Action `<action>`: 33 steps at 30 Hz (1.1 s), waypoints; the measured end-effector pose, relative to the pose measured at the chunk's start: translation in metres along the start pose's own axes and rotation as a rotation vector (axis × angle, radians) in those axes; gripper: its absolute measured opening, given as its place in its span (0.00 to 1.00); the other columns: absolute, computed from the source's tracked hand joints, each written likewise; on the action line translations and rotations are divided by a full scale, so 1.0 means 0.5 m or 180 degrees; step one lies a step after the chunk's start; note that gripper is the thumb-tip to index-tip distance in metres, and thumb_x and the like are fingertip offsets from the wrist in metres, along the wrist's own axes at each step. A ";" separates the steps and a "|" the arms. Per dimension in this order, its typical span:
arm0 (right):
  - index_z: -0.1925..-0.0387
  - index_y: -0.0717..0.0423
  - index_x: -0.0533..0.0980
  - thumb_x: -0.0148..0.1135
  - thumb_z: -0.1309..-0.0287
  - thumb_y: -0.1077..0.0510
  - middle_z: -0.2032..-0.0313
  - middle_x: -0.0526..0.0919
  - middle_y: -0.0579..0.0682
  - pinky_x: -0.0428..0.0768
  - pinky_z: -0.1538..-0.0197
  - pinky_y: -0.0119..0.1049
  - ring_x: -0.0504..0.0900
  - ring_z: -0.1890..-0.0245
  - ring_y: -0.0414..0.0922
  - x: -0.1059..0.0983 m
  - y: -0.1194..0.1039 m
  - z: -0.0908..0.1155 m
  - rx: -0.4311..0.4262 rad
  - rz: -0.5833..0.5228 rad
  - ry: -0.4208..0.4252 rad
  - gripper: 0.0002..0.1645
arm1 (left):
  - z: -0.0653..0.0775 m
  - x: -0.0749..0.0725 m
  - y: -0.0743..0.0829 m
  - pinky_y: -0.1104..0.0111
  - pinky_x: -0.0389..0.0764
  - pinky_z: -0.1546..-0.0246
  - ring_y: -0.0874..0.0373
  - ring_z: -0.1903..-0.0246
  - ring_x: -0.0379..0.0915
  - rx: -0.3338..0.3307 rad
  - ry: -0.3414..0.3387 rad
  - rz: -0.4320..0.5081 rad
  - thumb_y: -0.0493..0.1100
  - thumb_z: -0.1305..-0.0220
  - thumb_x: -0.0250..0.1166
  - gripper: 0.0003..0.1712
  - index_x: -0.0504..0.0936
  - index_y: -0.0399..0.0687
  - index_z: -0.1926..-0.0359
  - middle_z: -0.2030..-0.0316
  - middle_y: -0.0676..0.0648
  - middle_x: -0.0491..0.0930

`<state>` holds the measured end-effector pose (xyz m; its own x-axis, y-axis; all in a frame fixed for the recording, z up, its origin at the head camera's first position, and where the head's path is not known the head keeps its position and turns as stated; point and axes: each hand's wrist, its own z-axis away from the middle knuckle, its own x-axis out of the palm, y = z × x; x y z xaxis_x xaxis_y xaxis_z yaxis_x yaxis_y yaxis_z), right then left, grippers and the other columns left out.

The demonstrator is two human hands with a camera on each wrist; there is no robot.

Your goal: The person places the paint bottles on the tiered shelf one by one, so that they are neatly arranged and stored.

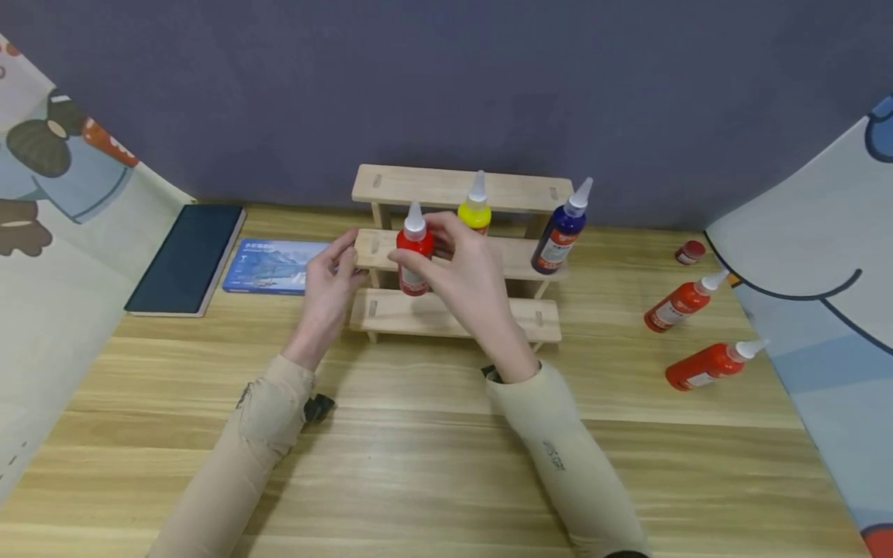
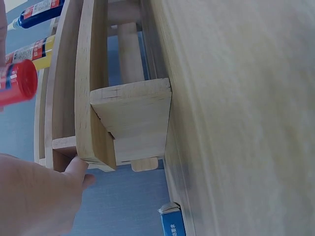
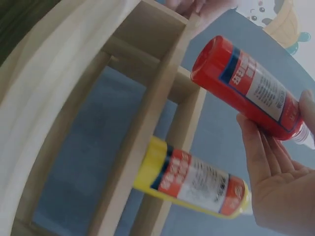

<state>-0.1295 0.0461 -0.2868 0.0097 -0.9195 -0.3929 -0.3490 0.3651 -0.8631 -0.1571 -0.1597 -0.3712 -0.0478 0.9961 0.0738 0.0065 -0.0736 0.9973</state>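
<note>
My right hand (image 1: pixel 473 267) holds a red paint bottle (image 1: pixel 415 245) with a white nozzle between thumb and fingers. The bottle is upright over the left part of a three-tier wooden rack (image 1: pixel 418 181); its base hangs above the step in the right wrist view. My left hand (image 1: pixel 328 280) grips the left end of the middle tier, its thumb against the wood in the left wrist view. A yellow paint bottle (image 3: pixel 194 179) stands on the middle tier, partly behind the right hand in the head view. On that tier's right end stands a dark blue paint bottle (image 1: pixel 560 239).
Two red bottles, an upper one (image 1: pixel 678 306) and a lower one (image 1: pixel 711 366), are at the right of the table, below a small red-lidded jar (image 1: pixel 690 252). Left of the rack lie a blue box (image 1: pixel 272 267) and a dark notebook (image 1: pixel 184 260). A dark wall (image 1: pixel 279 93) rises behind.
</note>
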 end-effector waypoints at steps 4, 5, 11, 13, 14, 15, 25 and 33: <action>0.41 0.61 0.81 0.82 0.39 0.53 0.47 0.90 0.55 0.89 0.44 0.35 0.89 0.46 0.45 0.022 0.002 -0.014 -0.0073 0.0009 0.0050 0.30 | 0.001 -0.002 0.001 0.64 0.78 0.30 0.48 0.25 0.65 -0.0006 0.0035 -0.0109 0.37 0.12 0.46 0.28 0.61 0.37 0.18 0.19 0.41 0.59; 0.41 0.61 0.82 0.82 0.40 0.53 0.47 0.90 0.55 0.89 0.44 0.34 0.89 0.46 0.45 0.027 0.003 -0.017 -0.0107 0.0033 0.0070 0.30 | 0.001 -0.001 0.001 0.64 0.79 0.30 0.48 0.26 0.66 -0.0008 0.0044 -0.0135 0.37 0.12 0.46 0.28 0.62 0.38 0.18 0.19 0.41 0.59; 0.42 0.62 0.82 0.83 0.42 0.51 0.48 0.90 0.56 0.89 0.46 0.30 0.90 0.47 0.46 0.043 0.001 -0.039 -0.0265 0.0202 0.0154 0.32 | 0.000 0.000 0.001 0.65 0.81 0.34 0.49 0.30 0.70 -0.0022 0.0078 -0.0204 0.38 0.12 0.47 0.27 0.63 0.40 0.18 0.19 0.43 0.60; 0.42 0.62 0.82 0.83 0.41 0.51 0.47 0.90 0.55 0.89 0.46 0.30 0.90 0.47 0.45 0.048 0.000 -0.047 -0.0279 0.0215 0.0135 0.31 | -0.001 0.000 0.001 0.67 0.82 0.34 0.50 0.29 0.69 -0.0035 0.0079 -0.0155 0.37 0.12 0.47 0.27 0.62 0.39 0.18 0.19 0.43 0.60; 0.42 0.62 0.82 0.83 0.41 0.51 0.47 0.90 0.55 0.89 0.46 0.30 0.90 0.47 0.45 0.050 -0.001 -0.050 -0.0297 0.0226 0.0130 0.31 | -0.001 0.000 0.001 0.67 0.82 0.35 0.50 0.28 0.69 -0.0044 0.0083 -0.0124 0.37 0.12 0.47 0.27 0.62 0.39 0.18 0.19 0.43 0.60; 0.42 0.61 0.82 0.82 0.41 0.51 0.48 0.90 0.55 0.89 0.46 0.30 0.90 0.47 0.45 0.053 -0.001 -0.054 -0.0302 0.0235 0.0124 0.31 | -0.002 0.000 0.001 0.68 0.82 0.35 0.51 0.29 0.69 -0.0055 0.0089 -0.0095 0.37 0.12 0.47 0.27 0.63 0.39 0.19 0.19 0.43 0.60; 0.41 0.61 0.82 0.80 0.38 0.46 0.48 0.91 0.54 0.88 0.50 0.28 0.90 0.53 0.44 0.076 0.000 -0.088 -0.0411 0.0502 0.0162 0.31 | -0.001 -0.002 0.000 0.67 0.83 0.36 0.58 0.45 0.74 -0.0055 0.0096 -0.0138 0.38 0.13 0.48 0.27 0.64 0.43 0.19 0.22 0.41 0.64; 0.41 0.61 0.82 0.79 0.37 0.46 0.47 0.90 0.55 0.88 0.47 0.28 0.90 0.50 0.45 0.087 0.006 -0.104 -0.0331 0.0499 0.0128 0.32 | -0.003 0.003 -0.003 0.67 0.84 0.40 0.61 0.55 0.71 -0.0023 0.0130 -0.0138 0.38 0.12 0.48 0.26 0.66 0.42 0.20 0.46 0.44 0.72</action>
<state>-0.1790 -0.0002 -0.2901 -0.0890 -0.8584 -0.5052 -0.4384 0.4892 -0.7540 -0.1586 -0.1581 -0.3726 -0.0884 0.9956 0.0305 -0.0038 -0.0310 0.9995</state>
